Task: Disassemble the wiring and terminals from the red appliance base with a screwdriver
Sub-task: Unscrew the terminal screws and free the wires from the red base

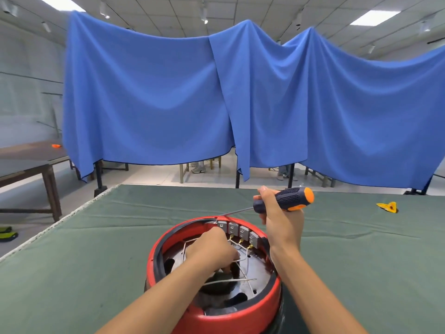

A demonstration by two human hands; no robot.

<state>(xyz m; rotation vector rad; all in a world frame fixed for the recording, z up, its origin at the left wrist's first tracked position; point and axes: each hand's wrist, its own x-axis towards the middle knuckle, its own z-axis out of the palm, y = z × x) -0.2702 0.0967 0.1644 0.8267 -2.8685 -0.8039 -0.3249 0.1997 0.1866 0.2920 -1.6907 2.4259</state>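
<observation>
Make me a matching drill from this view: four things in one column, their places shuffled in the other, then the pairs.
Things:
1. screwdriver
2. left hand
3. yellow piece
4. grey switch blocks

Places:
A. on the green cloth, far right
B. in a row on the far inner rim of the red base
C. held in the right hand, tip at the rim
D. inside the base, among the white wires

Pairs: 1-C, 2-D, 3-A, 4-B

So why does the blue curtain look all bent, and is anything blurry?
Head view: the wide-angle lens bows the blue curtain and ceiling lines toward the edges; the left side of the room is smeared and soft; the red base, screwdriver and both hands stay fairly sharp; overhead panels light evenly, shadows faint.
</observation>
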